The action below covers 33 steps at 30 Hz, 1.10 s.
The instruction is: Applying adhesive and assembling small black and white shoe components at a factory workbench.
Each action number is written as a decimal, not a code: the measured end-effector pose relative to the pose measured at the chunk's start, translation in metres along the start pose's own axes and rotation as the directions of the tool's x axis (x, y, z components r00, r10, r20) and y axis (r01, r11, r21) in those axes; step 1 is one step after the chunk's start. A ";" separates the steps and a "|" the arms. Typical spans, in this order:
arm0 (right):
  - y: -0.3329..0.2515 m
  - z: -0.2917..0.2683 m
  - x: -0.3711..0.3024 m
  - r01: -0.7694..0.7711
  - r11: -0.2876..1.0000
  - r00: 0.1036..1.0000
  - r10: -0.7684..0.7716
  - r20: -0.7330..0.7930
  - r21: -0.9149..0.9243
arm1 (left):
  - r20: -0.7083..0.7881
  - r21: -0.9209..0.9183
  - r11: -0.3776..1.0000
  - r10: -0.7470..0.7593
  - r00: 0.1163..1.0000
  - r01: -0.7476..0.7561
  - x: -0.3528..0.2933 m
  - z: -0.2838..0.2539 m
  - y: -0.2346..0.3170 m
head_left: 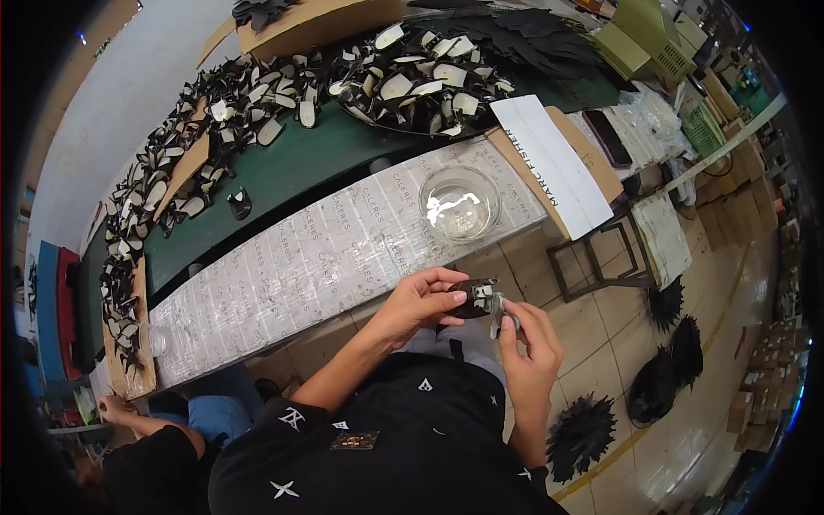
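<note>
Workbench (287, 273) — 1 bowl (463, 227); left hand (419, 300) holding 1 dark piece (469, 307).

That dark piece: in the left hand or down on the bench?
In the left hand: thumb and fingers grip the dark piece, clear of the bench.

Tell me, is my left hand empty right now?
No, your left hand is holding a dark shiny piece between the thumb and fingers.

Blk short-slv tee (395, 481) w/ wht prints (285, 489), gry pants (479, 357).
</note>
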State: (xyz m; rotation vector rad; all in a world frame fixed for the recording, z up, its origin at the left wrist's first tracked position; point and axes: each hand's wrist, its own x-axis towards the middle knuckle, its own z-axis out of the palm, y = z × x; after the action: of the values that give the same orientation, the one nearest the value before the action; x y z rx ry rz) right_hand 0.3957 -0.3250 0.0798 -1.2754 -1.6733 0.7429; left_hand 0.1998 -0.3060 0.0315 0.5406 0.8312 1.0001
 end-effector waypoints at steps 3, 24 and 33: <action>0.004 -0.003 0.000 0.013 0.997 0.999 -0.017 -0.049 -0.077 | -0.009 0.007 1.000 0.016 1.000 -0.016 0.001 -0.001 -0.001; 0.001 -0.006 0.014 0.104 0.993 0.993 -0.100 0.061 -0.060 | 0.098 0.172 0.973 0.142 0.985 -0.157 -0.004 0.005 -0.002; 0.004 -0.013 0.014 0.088 0.978 0.990 -0.106 -0.088 -0.188 | 0.119 0.144 0.980 0.119 0.986 -0.136 -0.003 0.003 0.000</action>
State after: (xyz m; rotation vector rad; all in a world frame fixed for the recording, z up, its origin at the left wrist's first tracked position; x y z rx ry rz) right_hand 0.4079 -0.3117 0.0864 -1.3233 -1.7418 0.4685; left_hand 0.2010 -0.3087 0.0347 0.7813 0.7858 1.0189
